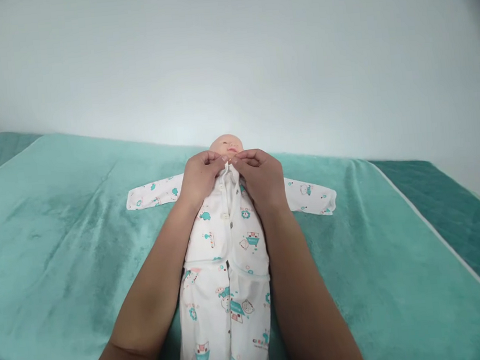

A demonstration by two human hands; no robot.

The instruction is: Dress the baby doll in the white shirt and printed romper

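Doll in a white printed romper lies on its back in the middle of a teal blanket, head toward 12 o'clock and legs toward 6 o'clock. One sleeve is spread flat toward 9 o'clock and the other sleeve toward 3 o'clock. The left hand and the right hand meet at the neckline just under the chin. Each is closed in a fingertip pinch on the romper's collar edge, the left from 9 o'clock and the right from 3 o'clock. A snap placket runs down the chest from between them toward 6 o'clock. The cloth looks thin, soft and light, so it would likely bunch and slide over the body unless held close to the fastening, right at the two facing edges. The doll itself seems light and would probably shift on the plush blanket if tugged sideways. A darker cover shows at 3 o'clock, and a plain pale wall stands at 12 o'clock.
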